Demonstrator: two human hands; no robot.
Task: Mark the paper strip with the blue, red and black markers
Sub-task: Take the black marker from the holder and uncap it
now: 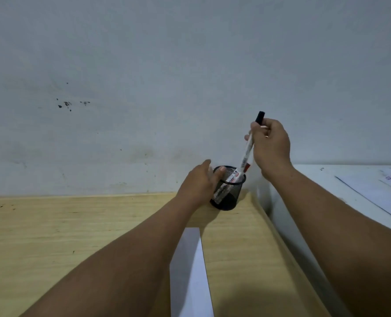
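Observation:
A black mesh pen cup (228,197) stands at the back of the wooden desk, against the wall. My left hand (200,183) wraps around its left side and rim. My right hand (271,145) holds a black-capped marker (248,152) upright and tilted, its lower end inside the cup's mouth. A red-tipped marker (247,167) pokes out of the cup behind it, and another marker shows through the mesh. The white paper strip (190,271) lies lengthwise on the desk between my forearms; no marks are visible on it.
The wooden desk (75,236) stretches wide to the left. The grey wall (144,88) rises right behind the cup. To the right, past the desk's edge, a white surface (327,179) carries printed sheets (384,188).

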